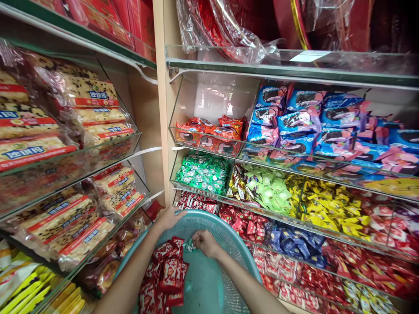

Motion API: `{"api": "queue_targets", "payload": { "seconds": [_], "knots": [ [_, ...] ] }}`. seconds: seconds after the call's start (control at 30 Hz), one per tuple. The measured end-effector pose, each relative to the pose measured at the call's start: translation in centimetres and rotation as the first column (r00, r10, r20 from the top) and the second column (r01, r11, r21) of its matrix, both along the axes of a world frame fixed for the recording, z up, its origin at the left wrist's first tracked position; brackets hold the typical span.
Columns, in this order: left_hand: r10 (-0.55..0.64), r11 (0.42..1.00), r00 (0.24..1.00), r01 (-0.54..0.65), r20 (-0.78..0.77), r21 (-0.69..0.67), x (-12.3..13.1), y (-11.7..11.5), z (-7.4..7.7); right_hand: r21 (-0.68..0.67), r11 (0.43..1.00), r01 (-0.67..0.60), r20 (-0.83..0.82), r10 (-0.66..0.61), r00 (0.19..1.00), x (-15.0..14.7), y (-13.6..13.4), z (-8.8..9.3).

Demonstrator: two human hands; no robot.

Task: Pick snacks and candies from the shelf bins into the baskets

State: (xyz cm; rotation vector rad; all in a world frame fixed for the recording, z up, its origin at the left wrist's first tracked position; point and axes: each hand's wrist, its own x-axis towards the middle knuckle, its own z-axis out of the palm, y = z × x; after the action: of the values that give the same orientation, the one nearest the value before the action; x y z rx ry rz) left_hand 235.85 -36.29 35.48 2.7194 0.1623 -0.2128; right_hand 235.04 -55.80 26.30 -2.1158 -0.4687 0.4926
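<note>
A teal plastic basket (pixel 225 226) stands in front of me, its far rim close to the lower shelves. At the far left rim is my left hand (pixel 166 219), its fingers closed over the edge. Inside the basket, my right hand (pixel 206 243) is closed with its fingers curled. Small green-wrapped candies (pixel 190 246) lie right at its fingertips; whether any are in the grip is hidden. Red printed packets (pixel 166 270) are heaped on the basket's left side, under my left forearm.
Glass-fronted shelves hold a bin of green candies (pixel 203 172), yellow candies (pixel 330 209), blue biscuit packs (pixel 301 111) and red packs (pixel 209 131). Wrapped bars (pixel 88 93) fill the left shelves. A wooden post (pixel 162 109) divides the two sides. Glass edges jut out above the basket.
</note>
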Motion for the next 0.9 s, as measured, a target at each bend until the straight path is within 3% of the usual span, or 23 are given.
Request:
{"api": "queue_targets", "payload": {
  "seconds": [0.2, 0.5, 0.73, 0.9],
  "knots": [
    [0.003, 1.000, 1.000, -0.004, 0.017, 0.007, 0.1, 0.0, -0.2, -0.158, 0.986, -0.045, 0.181, 0.074, 0.981, -0.6, 0.6, 0.4],
    [0.010, 1.000, 0.999, -0.010, 0.035, 0.006, -0.2, 0.2, -1.0, -0.449, 0.894, -0.010, 0.336, 0.179, 0.925, -1.7, 1.2, 2.4],
    [0.038, 0.999, 0.998, -0.038, 0.050, 0.007, -0.8, 1.2, -0.6, -0.260, 0.966, -0.008, 0.510, 0.145, 0.848, -1.6, 2.0, 6.4],
    [0.037, 0.999, 0.998, -0.037, 0.051, 0.008, -1.0, 1.1, 0.1, -0.189, 0.982, -0.016, 0.532, 0.116, 0.839, -1.7, 2.0, 6.6]
  ]
}}
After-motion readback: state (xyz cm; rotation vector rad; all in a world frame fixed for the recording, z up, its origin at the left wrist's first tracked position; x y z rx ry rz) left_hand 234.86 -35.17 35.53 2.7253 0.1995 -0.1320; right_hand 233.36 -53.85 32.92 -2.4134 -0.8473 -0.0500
